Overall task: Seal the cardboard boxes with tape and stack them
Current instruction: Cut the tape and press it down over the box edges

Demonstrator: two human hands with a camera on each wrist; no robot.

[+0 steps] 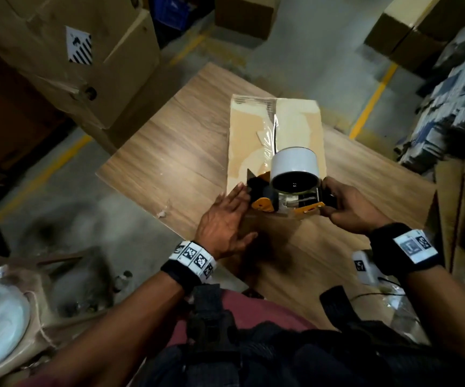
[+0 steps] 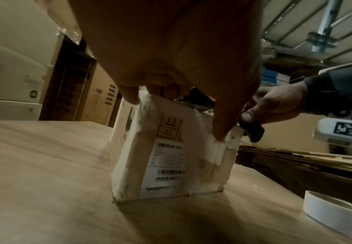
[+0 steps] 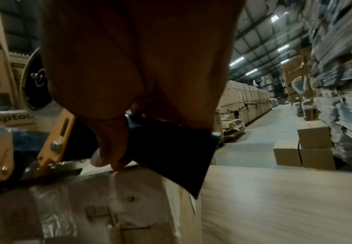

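A long cardboard box (image 1: 276,135) lies on the wooden table (image 1: 175,152), with clear tape over its top seam. On its near end sits an orange and black tape dispenser (image 1: 287,191) carrying a white tape roll (image 1: 294,163). My right hand (image 1: 343,205) grips the dispenser's black handle (image 3: 166,148), and the orange frame (image 3: 58,140) is low over the box top (image 3: 108,206). My left hand (image 1: 225,219) lies flat on the box's near left corner, fingers straight. Its thumb (image 2: 223,125) presses the labelled end face (image 2: 171,156).
Large cardboard cartons (image 1: 66,51) stand left of the table. A spare white tape roll (image 2: 333,213) lies on the table by my right side. Flattened cardboard (image 1: 449,208) leans at the right. Small boxes (image 3: 308,145) are stacked on the aisle floor beyond the table edge.
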